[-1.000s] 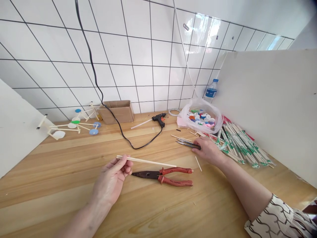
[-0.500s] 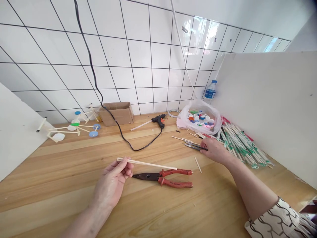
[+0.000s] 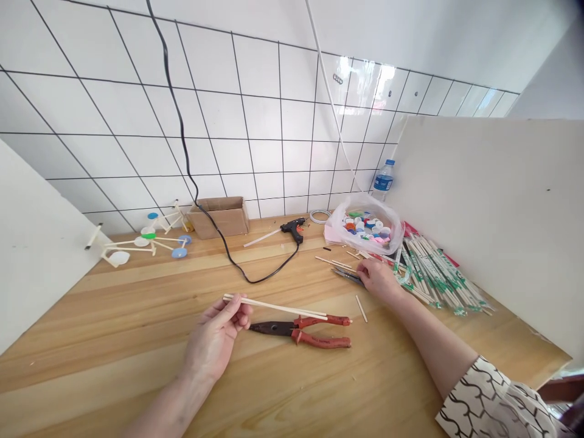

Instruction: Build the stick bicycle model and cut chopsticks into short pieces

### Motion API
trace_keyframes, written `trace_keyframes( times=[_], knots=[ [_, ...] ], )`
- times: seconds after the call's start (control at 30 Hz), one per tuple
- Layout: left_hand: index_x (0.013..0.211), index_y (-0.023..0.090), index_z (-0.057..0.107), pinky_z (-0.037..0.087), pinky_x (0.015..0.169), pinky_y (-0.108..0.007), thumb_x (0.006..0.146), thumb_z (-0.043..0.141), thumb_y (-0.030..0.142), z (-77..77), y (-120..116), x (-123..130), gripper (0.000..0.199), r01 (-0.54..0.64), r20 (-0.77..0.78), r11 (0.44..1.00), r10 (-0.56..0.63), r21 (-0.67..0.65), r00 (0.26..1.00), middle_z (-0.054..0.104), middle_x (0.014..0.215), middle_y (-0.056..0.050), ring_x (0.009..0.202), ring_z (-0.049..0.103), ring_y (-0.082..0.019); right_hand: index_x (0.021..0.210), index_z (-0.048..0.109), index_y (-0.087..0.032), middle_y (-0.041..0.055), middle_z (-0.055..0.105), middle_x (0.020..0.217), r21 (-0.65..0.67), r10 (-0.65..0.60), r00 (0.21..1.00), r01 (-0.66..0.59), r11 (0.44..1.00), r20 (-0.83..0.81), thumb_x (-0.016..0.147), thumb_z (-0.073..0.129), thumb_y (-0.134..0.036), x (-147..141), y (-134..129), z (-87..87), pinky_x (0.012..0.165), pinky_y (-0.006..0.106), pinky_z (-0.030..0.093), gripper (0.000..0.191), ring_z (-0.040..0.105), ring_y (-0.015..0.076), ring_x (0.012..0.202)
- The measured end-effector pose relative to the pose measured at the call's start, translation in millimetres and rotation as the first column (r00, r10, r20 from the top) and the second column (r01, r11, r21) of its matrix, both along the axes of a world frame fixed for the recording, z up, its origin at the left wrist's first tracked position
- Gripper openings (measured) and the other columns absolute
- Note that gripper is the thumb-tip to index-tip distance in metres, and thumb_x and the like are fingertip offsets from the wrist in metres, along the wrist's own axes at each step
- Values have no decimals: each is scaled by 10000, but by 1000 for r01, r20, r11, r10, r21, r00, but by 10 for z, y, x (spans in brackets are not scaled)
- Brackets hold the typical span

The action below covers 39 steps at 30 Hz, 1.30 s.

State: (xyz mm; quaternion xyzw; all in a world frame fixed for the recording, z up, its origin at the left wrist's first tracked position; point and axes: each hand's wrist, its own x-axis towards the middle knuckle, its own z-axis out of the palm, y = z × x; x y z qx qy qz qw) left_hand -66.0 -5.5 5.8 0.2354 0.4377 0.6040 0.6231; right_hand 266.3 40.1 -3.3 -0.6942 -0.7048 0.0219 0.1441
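Two thin wooden sticks (image 3: 283, 308) are pinched in my left hand (image 3: 223, 328), pointing right above the pliers. The red-handled long-nose pliers (image 3: 301, 332) lie on the table, their dark tip beside my left fingers. My right hand (image 3: 376, 278) is at the small scissors (image 3: 347, 275) and some loose sticks (image 3: 332, 263); its fingers are bent together at their near end, and what exactly they grip is hidden. A short stick piece (image 3: 361, 308) lies between the pliers and my right forearm.
A black glue gun (image 3: 293, 229) with a cord lies near a cardboard box (image 3: 219, 218). Stick-and-cap frames (image 3: 150, 240) are at the left. A plastic bag of bottle caps (image 3: 335, 225), a water bottle (image 3: 384, 177) and wrapped chopsticks (image 3: 442, 274) are on the right.
The camera view has shifted slightly. My right hand has lowered over the scissors' handles, which now show less. My left hand still holds the two sticks, which have spread slightly apart.
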Motion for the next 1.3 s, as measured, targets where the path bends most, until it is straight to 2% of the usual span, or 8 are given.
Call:
trace_keyframes(
  times=[0.2,0.33,0.43,0.6,0.8,0.93,1.03,1.3],
  knots=[
    [573,132,660,383,416,-188,537,743,160,6,5,12,95,5,21,1000,-5,4,1000,612,513,-11,452,489,-82,757,628,-134,55,638,773,-48,-18,1000,18,999,7,784,544,-135,-18,13,15,671,264,401,89,570,157,754],
    [611,128,668,389,420,-184,563,724,158,9,18,5,80,13,22,1000,-14,10,1000,615,514,-12,439,486,-75,943,594,-127,48,618,937,-97,-21,1000,23,995,19,868,525,-274,-23,1,22,747,345,479,179,590,162,837],
    [601,124,661,397,427,-184,564,724,154,9,20,2,79,7,19,1000,-7,23,1000,619,512,-16,441,494,-76,1079,549,-142,66,585,1068,-118,-28,1000,29,993,8,881,511,-298,-24,-11,23,770,379,500,255,591,179,899],
    [605,115,655,409,442,-187,557,737,161,-15,15,11,106,20,17,998,-21,53,1000,626,518,-25,454,511,-82,1115,532,-147,73,571,1104,-110,-45,998,39,993,-49,880,515,-288,-10,-21,5,777,387,501,275,587,188,923],
    [634,112,657,409,451,-193,586,727,182,-105,63,-14,110,41,29,996,-43,73,999,632,536,-33,453,517,-84,1080,548,-140,64,588,1057,-9,-69,985,69,998,-160,883,510,-294,69,-26,17,750,365,508,252,596,173,879],
    [658,118,668,409,455,-200,602,722,198,-134,87,-31,112,48,35,996,-51,76,998,633,542,-29,452,519,-87,973,578,-129,37,624,884,87,-81,970,103,991,-230,890,481,-272,135,-50,80,692,320,498,192,601,144,754],
    [659,122,675,404,450,-200,600,735,218,-142,84,-34,127,58,33,995,-61,78,998,634,539,-25,448,512,-85,893,597,-137,44,641,749,133,-83,961,122,984,-265,859,414,-213,173,-59,77,629,293,476,201,595,168,680],
    [652,131,689,408,460,-210,562,773,244,-170,82,-47,167,92,21,994,-93,55,995,648,556,-35,481,518,-99,804,636,-154,42,674,726,96,-20,973,43,994,-230,750,452,-216,89,5,4,607,255,441,201,601,174,644]
  ],
)
